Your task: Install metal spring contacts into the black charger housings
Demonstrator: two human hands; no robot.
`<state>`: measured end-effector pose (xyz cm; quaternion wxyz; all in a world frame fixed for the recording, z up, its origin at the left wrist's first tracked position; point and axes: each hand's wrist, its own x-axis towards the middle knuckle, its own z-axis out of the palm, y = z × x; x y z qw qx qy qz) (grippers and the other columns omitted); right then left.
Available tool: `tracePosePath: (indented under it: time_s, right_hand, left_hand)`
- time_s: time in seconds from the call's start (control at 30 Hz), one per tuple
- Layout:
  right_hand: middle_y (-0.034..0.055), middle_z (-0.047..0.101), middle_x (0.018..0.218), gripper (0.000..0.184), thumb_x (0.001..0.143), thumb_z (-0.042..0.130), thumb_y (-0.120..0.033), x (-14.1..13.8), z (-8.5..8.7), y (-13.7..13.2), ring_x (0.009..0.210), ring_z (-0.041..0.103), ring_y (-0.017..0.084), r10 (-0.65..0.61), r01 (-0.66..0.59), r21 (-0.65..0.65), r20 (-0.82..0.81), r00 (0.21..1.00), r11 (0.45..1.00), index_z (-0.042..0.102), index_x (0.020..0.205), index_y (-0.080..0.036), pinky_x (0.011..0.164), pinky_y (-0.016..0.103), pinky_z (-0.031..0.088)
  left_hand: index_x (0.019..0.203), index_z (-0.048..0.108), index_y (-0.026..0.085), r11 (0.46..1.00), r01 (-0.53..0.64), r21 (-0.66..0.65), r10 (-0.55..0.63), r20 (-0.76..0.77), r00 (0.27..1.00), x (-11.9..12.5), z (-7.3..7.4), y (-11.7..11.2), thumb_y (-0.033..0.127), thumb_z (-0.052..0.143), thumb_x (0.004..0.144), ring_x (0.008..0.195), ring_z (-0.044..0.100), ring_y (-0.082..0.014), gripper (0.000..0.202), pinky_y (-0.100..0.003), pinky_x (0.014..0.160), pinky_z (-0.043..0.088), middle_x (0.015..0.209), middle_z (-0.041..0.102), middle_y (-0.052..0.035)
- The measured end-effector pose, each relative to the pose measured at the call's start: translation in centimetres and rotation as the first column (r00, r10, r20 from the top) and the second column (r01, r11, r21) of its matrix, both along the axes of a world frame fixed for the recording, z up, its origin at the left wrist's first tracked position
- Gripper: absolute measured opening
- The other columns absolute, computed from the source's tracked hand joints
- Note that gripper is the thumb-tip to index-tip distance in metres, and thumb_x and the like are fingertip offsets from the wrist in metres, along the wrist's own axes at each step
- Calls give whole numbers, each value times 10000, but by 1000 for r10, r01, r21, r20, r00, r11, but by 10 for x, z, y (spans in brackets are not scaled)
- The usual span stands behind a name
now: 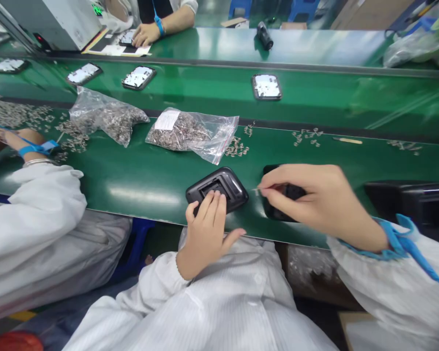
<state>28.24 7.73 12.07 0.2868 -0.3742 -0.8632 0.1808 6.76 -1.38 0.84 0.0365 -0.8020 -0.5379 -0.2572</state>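
My left hand [207, 229] lies with its fingers stretched over a black plastic housing [235, 191], which has a rectangular recess in its upper face. The thumb is spread apart, off the housing's near edge. Just to the right, my right hand [310, 192] pinches a small thin metal piece [256, 190] between thumb and fingertips. Its exact shape is too small and blurred to tell. Beneath that hand is a second black housing [272, 210], partly covered by the fingers. Small loose metal pieces [236, 147] lie beyond the first housing.
Two clear bags of metal pieces, one labelled [179, 131] and one crumpled [109, 117], lie behind. A thin tool [347, 140] and a dark housing [413, 204] are to the right. Units with white insides [267, 87] sit on the green belt. Co-workers' hands [146, 35] show left and across.
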Motion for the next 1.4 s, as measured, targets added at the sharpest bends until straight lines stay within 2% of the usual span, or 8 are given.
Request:
tracePosePath:
  time_s: [0.1,0.17,0.37,0.57,0.87,1.1,1.27,1.4]
  right_hand:
    - [12,772,937,160,945,618,-139,-23,-10,4,836,708,177,148,-149,10,71,986,989,752,920,-224,765,308,560]
    - [54,761,986,164,955,622,-150,-33,-20,8,910,683,216,183,-192,56,140,973,980,766,894,-198,797,346,545]
    - [71,741,911,183,979,613,-162,-46,-45,12,832,593,231,125,-177,114,365,922,977,772,889,-158,740,367,450]
    - [78,728,897,164,976,610,-166,-53,-48,13,840,564,246,125,-227,125,542,831,966,749,891,-148,725,379,368]
    - [86,707,924,186,999,580,-164,-50,-49,15,872,533,241,161,-294,167,543,824,941,732,893,-145,747,369,349]
    - [119,701,970,214,994,586,-168,-54,-50,13,887,503,258,141,-314,198,594,792,929,741,846,-160,764,388,331]
    - [87,753,1001,216,1031,548,-170,-48,-49,9,909,572,244,158,-298,196,521,839,934,752,959,-160,794,396,348]
    - [60,775,935,253,1053,529,-179,-45,-51,7,879,608,227,167,-303,230,471,866,925,748,928,-155,811,394,369]
  left_hand:
    - [1410,547,37,996,89,-9,-89,33,995,3,0,-4,595,345,1081,1339,579,-293,678,-530,1089,273,1396,661,-185]
    - [1353,604,60,994,106,-20,-105,12,994,4,1,-7,607,342,1076,1340,567,-296,667,-523,1031,299,1388,672,-163]
    - [1312,659,75,998,66,-6,-67,-69,995,11,4,-16,624,348,1066,1339,519,-306,677,-476,863,332,1413,655,-151]
    - [1376,634,109,998,50,-48,-53,-63,997,10,6,-15,651,375,1050,1330,491,-313,683,-469,832,319,1399,661,-135]
    - [1452,581,154,997,47,-67,-49,-21,999,10,4,-19,721,357,1025,1370,461,-307,744,-474,866,320,1442,638,-114]
    - [1338,650,80,997,56,-58,-54,42,998,12,-1,-16,809,402,953,1473,393,-405,861,-531,969,310,1400,643,-197]
    - [1332,640,58,995,69,-75,-66,34,997,11,0,-15,794,388,968,1491,387,-395,859,-538,978,313,1393,642,-216]
    - [1342,625,38,995,69,-69,-68,9,998,9,2,-14,755,342,1004,1485,399,-370,842,-515,929,319,1403,639,-220]
